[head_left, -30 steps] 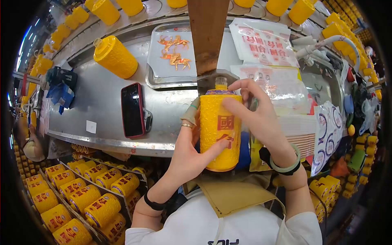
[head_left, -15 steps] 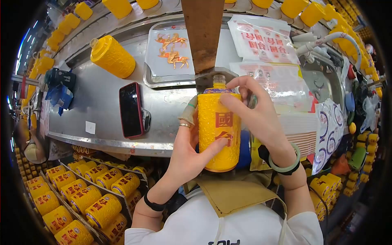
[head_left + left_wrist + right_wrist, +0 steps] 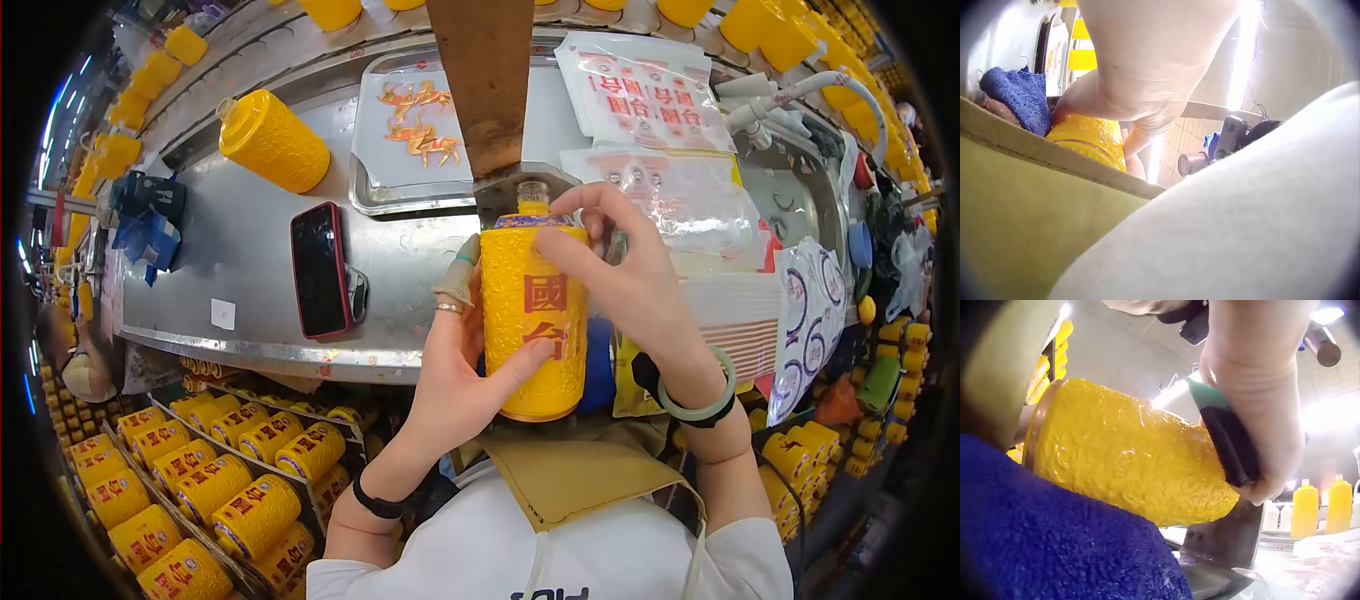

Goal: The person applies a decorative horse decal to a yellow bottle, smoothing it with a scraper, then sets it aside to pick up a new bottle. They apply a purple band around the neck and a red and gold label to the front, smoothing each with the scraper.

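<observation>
In the head view a yellow embossed bottle (image 3: pixel 507 300) with red characters stands upright, its clear neck at the top. My left hand (image 3: pixel 455 385) grips it from the left and below, thumb across the front by the lower character. A beige finger cover (image 3: pixel 460 278) sits on one left finger. My right hand (image 3: pixel 635 275) holds the bottle's upper right, thumb on the front near the shoulder and another finger by the neck. In the right wrist view a black-and-green piece (image 3: pixel 1229 440) lies between that hand and the bottle; cannot tell what it is.
Left on the metal bench are a plain yellow bottle (image 3: pixel 275 140) and a phone (image 3: pixel 318 270). A tray (image 3: pixel 375 208) with gold-red horse decals lies ahead, beside a brown post (image 3: pixel 490 90). Printed sheets (image 3: pixel 650 95) and a sink (image 3: pixel 790 190) lie right. Crated bottles (image 3: pixel 255 515) stand lower left.
The head view shifts slightly, so the bench things slide a little left in it. Both hands keep nearly the same hold on the bottle, which drifts slightly left in the picture.
</observation>
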The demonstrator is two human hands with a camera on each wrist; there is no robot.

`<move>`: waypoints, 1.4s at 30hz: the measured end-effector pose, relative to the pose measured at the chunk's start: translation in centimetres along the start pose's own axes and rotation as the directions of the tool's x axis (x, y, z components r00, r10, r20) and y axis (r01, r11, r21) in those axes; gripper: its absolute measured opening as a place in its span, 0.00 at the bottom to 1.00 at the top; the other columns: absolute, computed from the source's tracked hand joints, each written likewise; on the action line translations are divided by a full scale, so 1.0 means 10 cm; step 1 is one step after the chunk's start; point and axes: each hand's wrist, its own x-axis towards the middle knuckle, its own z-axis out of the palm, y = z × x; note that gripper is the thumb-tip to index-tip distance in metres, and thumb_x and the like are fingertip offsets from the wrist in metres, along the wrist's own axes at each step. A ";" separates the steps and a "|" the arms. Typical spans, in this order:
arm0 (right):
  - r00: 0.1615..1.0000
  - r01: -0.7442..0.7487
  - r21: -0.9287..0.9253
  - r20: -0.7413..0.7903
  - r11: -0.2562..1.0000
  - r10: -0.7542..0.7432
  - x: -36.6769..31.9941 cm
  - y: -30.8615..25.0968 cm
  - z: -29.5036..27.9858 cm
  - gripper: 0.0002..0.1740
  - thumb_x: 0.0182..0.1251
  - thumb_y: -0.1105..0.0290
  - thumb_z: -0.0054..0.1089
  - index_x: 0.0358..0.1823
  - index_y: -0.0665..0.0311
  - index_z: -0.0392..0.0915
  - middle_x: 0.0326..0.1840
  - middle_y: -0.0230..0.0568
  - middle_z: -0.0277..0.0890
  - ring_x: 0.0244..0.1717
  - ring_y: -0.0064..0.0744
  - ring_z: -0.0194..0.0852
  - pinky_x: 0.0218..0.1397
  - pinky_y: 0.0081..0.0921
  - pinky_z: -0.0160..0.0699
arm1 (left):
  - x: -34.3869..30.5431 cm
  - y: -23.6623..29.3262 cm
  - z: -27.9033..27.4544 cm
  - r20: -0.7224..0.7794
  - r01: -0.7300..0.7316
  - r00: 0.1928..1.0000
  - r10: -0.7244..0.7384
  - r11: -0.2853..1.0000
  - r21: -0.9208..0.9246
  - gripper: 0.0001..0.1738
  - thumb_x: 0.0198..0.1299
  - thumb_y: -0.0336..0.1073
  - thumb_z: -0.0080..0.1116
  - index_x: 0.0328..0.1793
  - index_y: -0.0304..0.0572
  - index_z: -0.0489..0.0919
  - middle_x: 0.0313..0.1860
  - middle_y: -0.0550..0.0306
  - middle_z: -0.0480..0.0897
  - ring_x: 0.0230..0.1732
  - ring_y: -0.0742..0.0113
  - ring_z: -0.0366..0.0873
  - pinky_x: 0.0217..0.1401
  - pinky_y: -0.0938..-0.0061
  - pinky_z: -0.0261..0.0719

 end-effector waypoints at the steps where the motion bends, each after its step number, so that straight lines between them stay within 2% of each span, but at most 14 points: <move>1: 1.000 0.000 0.001 -0.001 1.000 0.000 0.00 -0.02 -0.01 0.17 0.66 0.64 0.74 0.52 0.61 0.82 0.35 0.22 0.60 0.38 0.14 0.60 0.45 0.15 0.63 | 0.00 0.00 0.00 -0.001 0.003 1.000 -0.003 1.000 0.000 0.52 0.67 0.24 0.69 0.88 0.34 0.45 0.80 0.45 0.65 0.80 0.57 0.66 0.82 0.60 0.65; 3: 0.999 -0.020 -0.050 0.040 0.999 0.022 -0.01 -0.06 -0.04 0.19 0.69 0.63 0.71 0.53 0.67 0.80 0.44 0.31 0.78 0.43 0.20 0.69 0.50 0.22 0.73 | 0.00 0.01 -0.01 0.013 0.013 1.000 -0.013 1.000 0.001 0.53 0.67 0.24 0.69 0.89 0.34 0.45 0.80 0.45 0.64 0.80 0.57 0.66 0.83 0.60 0.65; 7: 0.997 -0.027 0.150 0.076 0.988 0.016 -0.03 0.11 -0.09 0.16 0.80 0.61 0.61 0.55 0.68 0.79 0.42 0.29 0.76 0.42 0.18 0.68 0.49 0.19 0.71 | 0.01 0.01 -0.06 0.018 0.032 0.999 -0.030 0.997 -0.064 0.51 0.69 0.24 0.66 0.89 0.34 0.45 0.82 0.44 0.63 0.81 0.56 0.65 0.83 0.60 0.64; 9: 1.000 -0.020 0.378 0.000 0.925 0.021 -0.10 0.21 -0.08 0.19 0.89 0.59 0.47 0.58 0.69 0.79 0.39 0.27 0.72 0.41 0.16 0.67 0.47 0.18 0.70 | 0.05 0.05 -0.06 -0.011 0.040 0.999 -0.041 0.996 -0.074 0.48 0.71 0.25 0.64 0.89 0.34 0.46 0.82 0.44 0.63 0.81 0.57 0.64 0.83 0.60 0.63; 10: 1.000 0.019 0.283 0.000 0.959 -0.020 -0.13 0.22 -0.11 0.22 0.91 0.58 0.39 0.62 0.68 0.78 0.38 0.26 0.70 0.40 0.16 0.66 0.46 0.18 0.70 | 0.08 0.06 -0.07 -0.037 0.050 0.998 -0.053 0.995 -0.084 0.45 0.72 0.25 0.61 0.88 0.33 0.47 0.82 0.45 0.63 0.81 0.57 0.64 0.84 0.60 0.62; 13: 0.998 0.051 0.213 -0.042 0.976 -0.043 -0.26 0.24 -0.12 0.22 0.91 0.58 0.38 0.65 0.67 0.76 0.39 0.26 0.70 0.40 0.16 0.66 0.46 0.19 0.70 | 0.16 0.04 -0.11 -0.047 0.074 0.996 -0.080 0.991 -0.114 0.40 0.75 0.25 0.57 0.88 0.33 0.50 0.82 0.45 0.65 0.81 0.58 0.65 0.84 0.61 0.62; 14: 0.998 0.049 0.213 -0.043 0.976 -0.041 -0.30 0.24 -0.10 0.22 0.91 0.58 0.38 0.65 0.67 0.76 0.39 0.26 0.70 0.40 0.16 0.66 0.46 0.19 0.70 | 0.18 0.06 -0.08 -0.066 0.091 0.993 -0.101 0.985 -0.148 0.40 0.75 0.26 0.58 0.87 0.33 0.52 0.81 0.46 0.66 0.80 0.60 0.66 0.83 0.62 0.63; 16: 0.999 -0.049 0.407 0.006 0.912 0.051 -0.35 0.25 -0.05 0.20 0.90 0.61 0.44 0.69 0.65 0.72 0.38 0.27 0.69 0.41 0.16 0.65 0.47 0.18 0.67 | 0.20 0.04 -0.05 -0.075 0.094 0.992 -0.106 0.985 -0.142 0.40 0.75 0.26 0.58 0.87 0.33 0.52 0.80 0.46 0.67 0.79 0.60 0.67 0.82 0.62 0.64; 17: 0.999 -0.051 0.406 0.006 0.912 0.053 -0.39 0.23 -0.02 0.20 0.90 0.61 0.44 0.69 0.65 0.72 0.38 0.27 0.69 0.41 0.16 0.65 0.47 0.18 0.67 | 0.21 0.03 -0.04 -0.085 0.095 0.991 -0.107 0.986 -0.135 0.40 0.75 0.26 0.59 0.87 0.33 0.52 0.80 0.46 0.67 0.79 0.61 0.67 0.82 0.63 0.65; 19: 0.993 -0.111 0.317 -0.008 0.942 0.120 -0.43 0.16 0.01 0.20 0.85 0.65 0.52 0.71 0.63 0.70 0.38 0.27 0.68 0.40 0.17 0.64 0.47 0.18 0.66 | 0.21 0.04 -0.02 -0.085 0.093 0.991 -0.105 0.986 -0.137 0.40 0.75 0.27 0.60 0.87 0.33 0.52 0.79 0.47 0.68 0.79 0.61 0.67 0.82 0.63 0.66; 20: 0.989 -0.143 0.273 0.014 0.951 0.145 -0.42 0.14 -0.01 0.26 0.78 0.69 0.63 0.73 0.61 0.68 0.37 0.26 0.66 0.40 0.18 0.64 0.48 0.18 0.65 | 0.21 0.04 -0.02 -0.085 0.089 0.991 -0.102 0.986 -0.138 0.41 0.75 0.27 0.60 0.87 0.33 0.52 0.79 0.47 0.68 0.79 0.61 0.67 0.81 0.64 0.67; 23: 0.996 -0.086 0.272 -0.007 0.958 0.091 -0.43 0.21 0.07 0.31 0.73 0.69 0.70 0.74 0.61 0.66 0.37 0.25 0.64 0.40 0.18 0.63 0.48 0.18 0.65 | 0.21 0.04 -0.04 -0.089 0.101 0.989 -0.114 0.985 -0.137 0.41 0.74 0.26 0.60 0.87 0.33 0.52 0.79 0.47 0.68 0.79 0.61 0.67 0.81 0.63 0.67; 26: 0.988 -0.147 0.305 0.007 0.941 0.152 -0.42 0.16 0.06 0.35 0.70 0.70 0.73 0.74 0.61 0.65 0.37 0.25 0.63 0.41 0.18 0.63 0.48 0.18 0.65 | 0.22 0.03 -0.04 -0.086 0.099 0.990 -0.112 0.984 -0.150 0.41 0.74 0.26 0.61 0.87 0.33 0.52 0.79 0.47 0.68 0.79 0.61 0.67 0.81 0.63 0.67; 42: 0.988 -0.153 0.307 0.024 0.939 0.153 -0.41 0.17 0.03 0.34 0.70 0.70 0.73 0.73 0.61 0.66 0.38 0.26 0.62 0.41 0.18 0.61 0.47 0.18 0.64 | 0.22 -0.01 -0.05 -0.079 0.062 0.994 -0.072 0.990 -0.127 0.42 0.74 0.25 0.59 0.88 0.33 0.51 0.81 0.47 0.66 0.80 0.61 0.66 0.83 0.62 0.63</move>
